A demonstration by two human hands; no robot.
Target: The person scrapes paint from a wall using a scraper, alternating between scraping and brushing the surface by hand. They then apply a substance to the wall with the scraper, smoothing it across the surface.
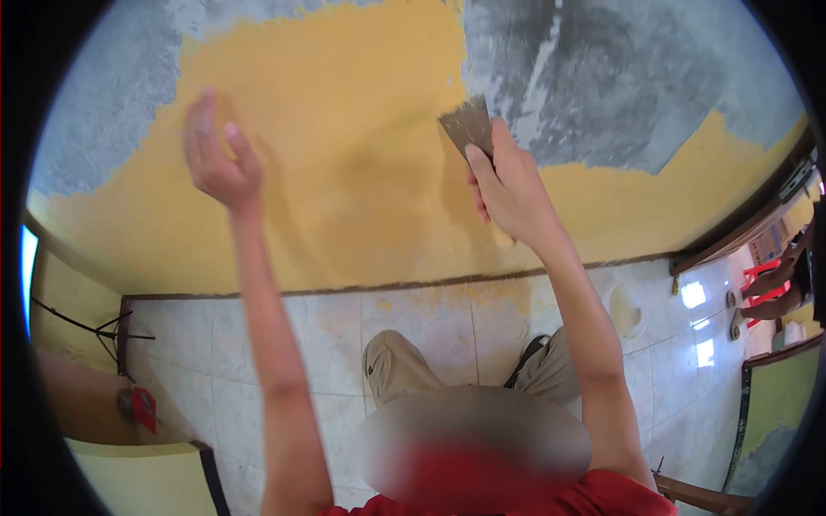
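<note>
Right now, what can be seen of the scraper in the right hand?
The scraper has a flat, dull grey-brown blade, apparently metal, widening toward its edge. The right hand grips it, mostly hiding the handle. The blade slants up and leftward before the yellow wall, beside a grey patch; wall contact is unclear.

One bare left hand (222,163) and one bare right hand (516,182) make two, with one flat grey metal-bladed scraper (469,125). The one yellow-painted far wall (327,103) shows two rough grey patches, a left patch (112,103) and a right patch (611,86). There are two beige-trousered legs, a left leg (401,368) and a right leg (559,365), one thin black stand (107,331) at left, and one pale round container (625,311) at right.
</note>
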